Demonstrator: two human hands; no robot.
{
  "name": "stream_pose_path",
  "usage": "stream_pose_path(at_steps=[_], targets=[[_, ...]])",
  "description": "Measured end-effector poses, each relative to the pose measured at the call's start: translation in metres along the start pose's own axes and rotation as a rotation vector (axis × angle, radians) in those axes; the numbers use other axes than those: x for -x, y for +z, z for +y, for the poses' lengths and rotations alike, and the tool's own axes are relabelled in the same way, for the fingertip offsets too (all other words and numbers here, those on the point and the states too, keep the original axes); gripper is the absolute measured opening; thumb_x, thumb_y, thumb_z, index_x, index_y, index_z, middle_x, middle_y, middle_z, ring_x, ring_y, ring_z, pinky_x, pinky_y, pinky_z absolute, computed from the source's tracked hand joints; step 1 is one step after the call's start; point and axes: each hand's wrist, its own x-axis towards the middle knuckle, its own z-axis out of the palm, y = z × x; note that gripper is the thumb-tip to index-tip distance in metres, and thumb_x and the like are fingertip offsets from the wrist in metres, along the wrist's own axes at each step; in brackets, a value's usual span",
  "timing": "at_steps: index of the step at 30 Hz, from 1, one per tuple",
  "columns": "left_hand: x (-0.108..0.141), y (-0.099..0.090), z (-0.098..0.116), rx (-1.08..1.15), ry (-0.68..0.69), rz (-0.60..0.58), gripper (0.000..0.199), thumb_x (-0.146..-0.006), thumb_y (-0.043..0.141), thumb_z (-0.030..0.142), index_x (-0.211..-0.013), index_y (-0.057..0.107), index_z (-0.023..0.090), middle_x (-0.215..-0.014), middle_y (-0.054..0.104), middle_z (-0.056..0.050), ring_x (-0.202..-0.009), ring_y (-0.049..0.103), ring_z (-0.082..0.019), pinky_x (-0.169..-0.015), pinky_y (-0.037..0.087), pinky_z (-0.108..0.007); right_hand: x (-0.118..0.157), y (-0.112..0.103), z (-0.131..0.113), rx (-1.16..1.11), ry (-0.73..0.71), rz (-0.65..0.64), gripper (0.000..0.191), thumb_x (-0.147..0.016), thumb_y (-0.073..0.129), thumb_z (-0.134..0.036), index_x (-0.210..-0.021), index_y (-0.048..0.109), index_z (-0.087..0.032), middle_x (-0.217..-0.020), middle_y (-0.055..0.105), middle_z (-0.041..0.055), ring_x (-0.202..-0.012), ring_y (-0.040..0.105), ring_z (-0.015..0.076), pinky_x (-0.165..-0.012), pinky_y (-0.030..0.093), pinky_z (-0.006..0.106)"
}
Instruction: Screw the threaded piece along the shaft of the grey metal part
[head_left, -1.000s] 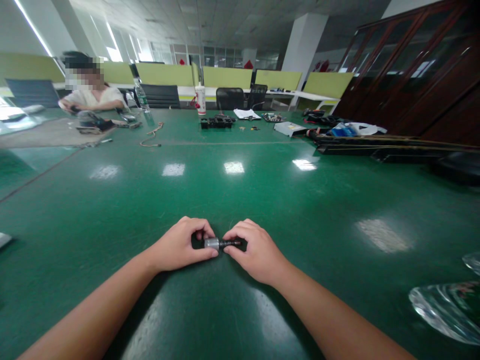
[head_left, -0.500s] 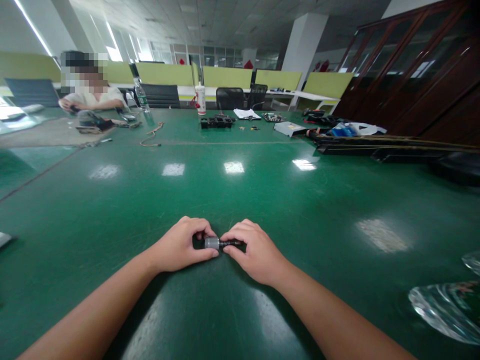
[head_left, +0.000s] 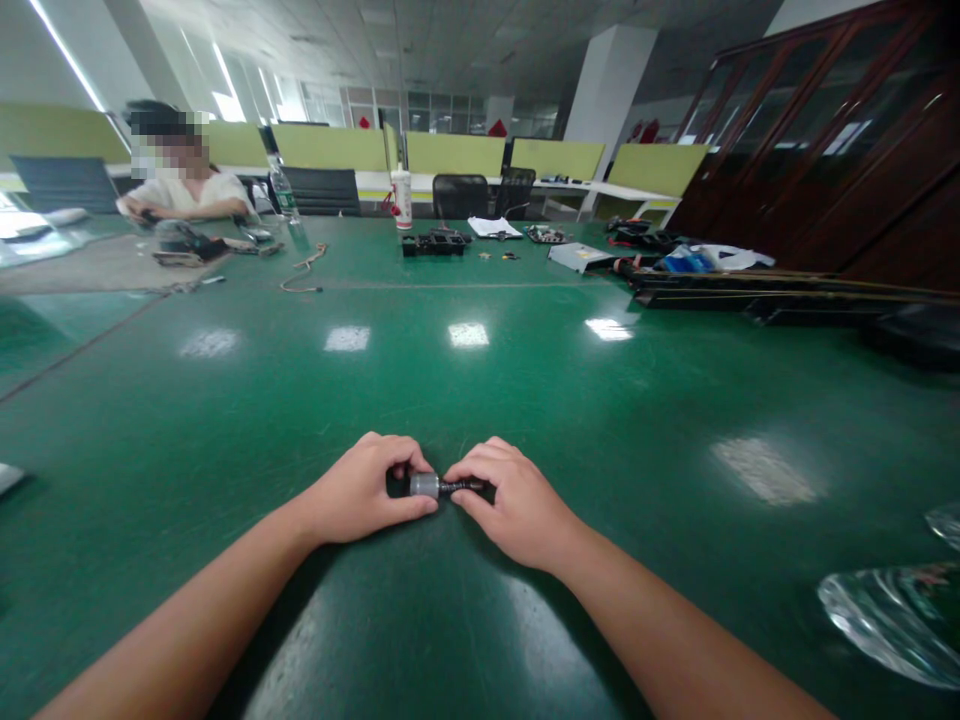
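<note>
The green tabletop (head_left: 480, 390) is spreading wide ahead of the hands, running to a far edge where a black component (head_left: 435, 243) and a water bottle (head_left: 283, 190) are sitting; clear plastic (head_left: 892, 620) is crowding the near right. Before the wearer, the left hand (head_left: 360, 495) is gripping a small grey cylinder (head_left: 425, 486), lying crosswise. Its ridged shaft (head_left: 461, 486) is pointing rightward between the right hand's (head_left: 517, 505) narrowly spaced thumb and forefinger; I can't tell whether they're touching it.
</note>
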Motion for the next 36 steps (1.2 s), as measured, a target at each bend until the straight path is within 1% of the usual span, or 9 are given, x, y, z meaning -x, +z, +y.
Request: stream_pose_path(at_steps=[22,36], targets=[[0.0003,-0.0007,0.0009,0.010,-0.019,-0.003,0.021,-0.079,0.073,0.037,-0.089,0.067,0.020,-0.081,0.067,0.001,-0.075,0.060,-0.017,-0.077,0.041,-0.030,0.0020,-0.0024,0.0011,0.039,0.028,0.019,0.017,-0.083,0.066,-0.012,-0.094,0.071,-0.023,-0.091,0.069,0.0020,-0.092,0.056,0.0203,-0.084,0.041,0.037],[-0.0002,0.0002,-0.0014,0.014,-0.033,-0.013,0.023,-0.081,0.071,0.040,-0.088,0.065,0.020,-0.081,0.065,0.001,-0.076,0.060,-0.017,-0.078,0.040,-0.031,0.0021,-0.0028,0.0033,0.048,0.075,0.037,0.016,-0.085,0.064,-0.012,-0.096,0.070,-0.022,-0.096,0.070,0.0024,-0.095,0.056,0.0207,-0.087,0.041,0.038]])
